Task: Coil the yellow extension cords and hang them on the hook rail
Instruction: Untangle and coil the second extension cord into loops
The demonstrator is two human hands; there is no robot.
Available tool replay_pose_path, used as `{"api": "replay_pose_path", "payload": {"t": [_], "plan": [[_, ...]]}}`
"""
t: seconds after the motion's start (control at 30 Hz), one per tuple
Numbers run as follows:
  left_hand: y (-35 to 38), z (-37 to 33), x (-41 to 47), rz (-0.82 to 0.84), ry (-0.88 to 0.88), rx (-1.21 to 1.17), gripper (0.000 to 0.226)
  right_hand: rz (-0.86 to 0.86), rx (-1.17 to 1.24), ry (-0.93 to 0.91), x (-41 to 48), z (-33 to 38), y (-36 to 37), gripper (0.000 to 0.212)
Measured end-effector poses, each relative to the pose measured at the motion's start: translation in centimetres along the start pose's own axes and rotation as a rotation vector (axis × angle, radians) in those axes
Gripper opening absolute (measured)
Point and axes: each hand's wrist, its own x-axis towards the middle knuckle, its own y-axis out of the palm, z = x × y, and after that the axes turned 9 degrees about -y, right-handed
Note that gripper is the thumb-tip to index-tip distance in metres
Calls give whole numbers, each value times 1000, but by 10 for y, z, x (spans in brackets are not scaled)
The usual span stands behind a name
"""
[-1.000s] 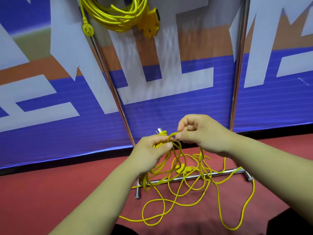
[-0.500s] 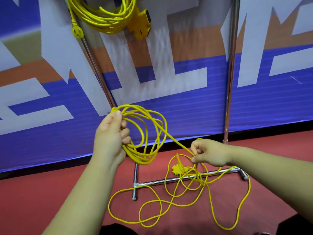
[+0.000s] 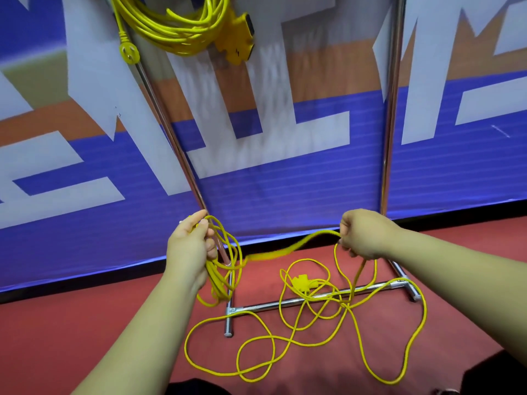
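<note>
My left hand (image 3: 191,246) grips a few hanging loops of a thin yellow extension cord (image 3: 308,334). A blurred stretch of that cord runs rightward to my right hand (image 3: 362,233), which pinches it at about the same height. The remaining cord lies in loose tangled loops on the red floor, with its yellow socket end (image 3: 301,282) beside the rack's base bar. Another yellow cord, coiled (image 3: 174,22), hangs at the top of the chrome rack (image 3: 171,135), its plug and socket block dangling.
The rack's two chrome uprights stand behind my hands, the right one (image 3: 392,109) near my right wrist. Its T-shaped base bars (image 3: 285,303) lie on the red floor under the loose loops. A blue, white and orange banner (image 3: 285,172) covers the wall behind.
My hands have spread apart. The left one, holding the loops, dropped lower, and the right one rose and moved right, drawing a stretch of cord between them.
</note>
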Motion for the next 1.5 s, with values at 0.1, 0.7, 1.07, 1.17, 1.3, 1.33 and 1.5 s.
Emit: {"api": "replay_pose_path", "payload": {"t": [0.1, 0.7, 1.07, 1.17, 1.3, 1.33, 1.5], "plan": [[0, -2, -3, 33, -7, -30, 27, 73, -169, -3, -2, 4, -2, 11], [39, 17, -37, 391, -195, 313, 25, 97, 696, -302, -14, 32, -1, 16], [69, 20, -45, 372, -561, 240, 27, 155, 472, -541, -39, 55, -1, 18], [73, 15, -47, 434, -471, 156, 12, 107, 351, -578, -37, 54, 6, 23], [73, 5, -51, 485, -264, 48, 8, 0, 265, -547, -34, 41, 8, 31], [71, 1, -51, 477, -218, 19, 7, -5, 252, -533, -32, 36, 9, 31], [58, -11, -47, 404, -99, -115, 13, -107, 338, -472, -22, 28, 7, 33]]}}
